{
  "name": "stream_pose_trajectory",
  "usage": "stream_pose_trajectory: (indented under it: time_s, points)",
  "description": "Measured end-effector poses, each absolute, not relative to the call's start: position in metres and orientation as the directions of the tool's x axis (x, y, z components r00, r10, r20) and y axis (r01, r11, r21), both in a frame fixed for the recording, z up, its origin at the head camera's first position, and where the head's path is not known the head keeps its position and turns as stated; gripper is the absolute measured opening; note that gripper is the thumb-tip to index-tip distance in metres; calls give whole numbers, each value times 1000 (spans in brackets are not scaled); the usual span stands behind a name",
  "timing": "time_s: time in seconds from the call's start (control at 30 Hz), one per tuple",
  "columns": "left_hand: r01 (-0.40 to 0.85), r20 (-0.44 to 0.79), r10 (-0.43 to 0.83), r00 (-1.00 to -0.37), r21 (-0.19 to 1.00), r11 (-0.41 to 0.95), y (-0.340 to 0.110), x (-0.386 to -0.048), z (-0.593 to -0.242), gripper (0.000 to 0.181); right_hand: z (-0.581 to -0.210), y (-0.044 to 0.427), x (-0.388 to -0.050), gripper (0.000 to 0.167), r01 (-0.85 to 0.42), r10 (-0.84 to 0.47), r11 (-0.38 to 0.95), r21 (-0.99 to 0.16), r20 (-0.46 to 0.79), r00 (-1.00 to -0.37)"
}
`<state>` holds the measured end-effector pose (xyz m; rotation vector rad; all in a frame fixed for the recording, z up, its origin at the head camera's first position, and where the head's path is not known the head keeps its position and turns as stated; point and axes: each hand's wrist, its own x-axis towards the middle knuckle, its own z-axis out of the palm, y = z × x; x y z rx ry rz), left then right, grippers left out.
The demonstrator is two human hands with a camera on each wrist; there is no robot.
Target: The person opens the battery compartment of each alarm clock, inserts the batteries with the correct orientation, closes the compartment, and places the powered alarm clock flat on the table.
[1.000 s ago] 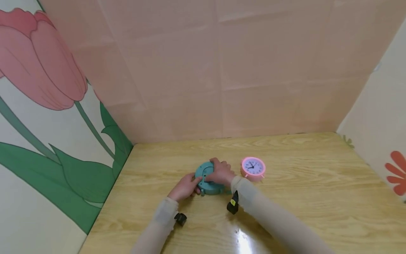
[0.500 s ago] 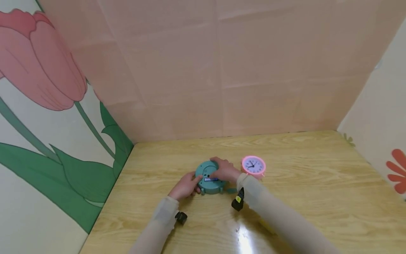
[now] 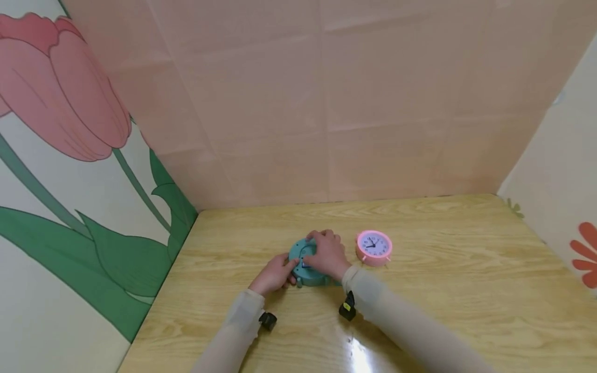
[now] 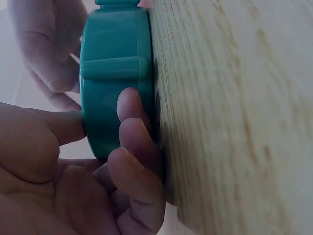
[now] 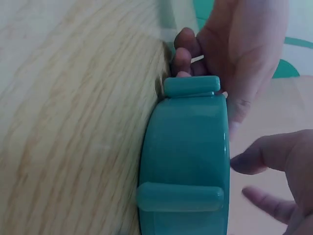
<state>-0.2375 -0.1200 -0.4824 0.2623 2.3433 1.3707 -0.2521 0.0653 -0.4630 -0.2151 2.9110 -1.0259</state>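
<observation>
A teal alarm clock (image 3: 311, 280) lies face down on the wooden table, with its back up. Part of a blue battery (image 3: 306, 265) shows in the recess of that back. My left hand (image 3: 274, 274) grips the clock's left edge, thumb on the back, fingers against the side in the left wrist view. Over the right part of the back is my right hand (image 3: 328, 256), its thumb at the battery and its other fingers spread near the far rim. In the right wrist view, the right hand's fingertips (image 5: 244, 164) meet the clock's back. The right hand hides much of the recess.
A pink alarm clock (image 3: 373, 247) lies face up, right of the right hand. A flat teal piece (image 3: 335, 282) shows partly beside the teal clock. The wooden table (image 3: 457, 269) meets a pink backdrop (image 3: 322, 129) behind and printed panels at both sides.
The right hand drew back to the right half a second ago, baring the battery, and is now over it again. The left hand keeps its hold. A yellow patch under the right sleeve is hidden now.
</observation>
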Motion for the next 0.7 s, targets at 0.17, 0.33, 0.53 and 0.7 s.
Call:
stream_pose_trajectory:
  time_s: [0.17,0.33,0.53,0.7]
  points:
    - [-47,-255,353,-900,863,503,-121,-238,-485,31,-463,62,-248,16,-211,-180,806,-553,110,-978]
    - [-51,-255,354,-900,867,496,-121,-239,-483,31,-464,57,-243,25,-240,-193,839,-489,147,-970]
    - [-62,-261,354,-898,873,484,-121,-238,-486,30,-469,52,-241,22,-254,-195,839,-481,170,-966]
    - [-64,-260,360,-896,878,475,-122,-238,-486,29,-470,51,-240,22,-249,-195,837,-487,160,-968]
